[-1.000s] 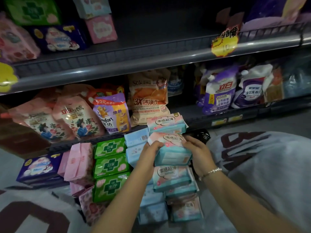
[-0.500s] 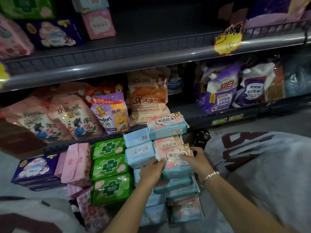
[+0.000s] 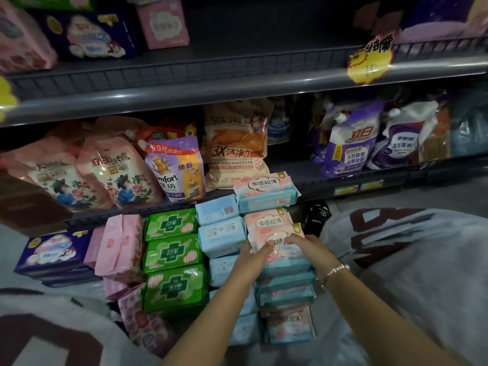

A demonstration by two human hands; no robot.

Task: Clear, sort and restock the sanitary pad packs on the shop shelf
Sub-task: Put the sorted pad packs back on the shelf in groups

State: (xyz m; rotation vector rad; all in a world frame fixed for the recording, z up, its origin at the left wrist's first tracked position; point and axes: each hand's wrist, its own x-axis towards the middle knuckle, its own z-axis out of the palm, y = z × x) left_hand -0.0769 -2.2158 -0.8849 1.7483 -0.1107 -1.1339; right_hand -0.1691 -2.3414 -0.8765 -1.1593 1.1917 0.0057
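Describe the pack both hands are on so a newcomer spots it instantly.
Below the lower shelf, find the green cross packs; two columns right stands a pink-and-teal stack. The held pack is its third from the top, the only one under the left hand and right hand.

dim light | glare streak on shelf edge (image 3: pixel 184 95) | corners blurred, wide-angle bowed | centre sharp

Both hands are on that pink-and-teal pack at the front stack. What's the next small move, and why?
Probably press the pack flat onto its stack and let go. The left hand and right hand both hold it against the teal packs below, beside the light blue packs, so it looks nearly seated.
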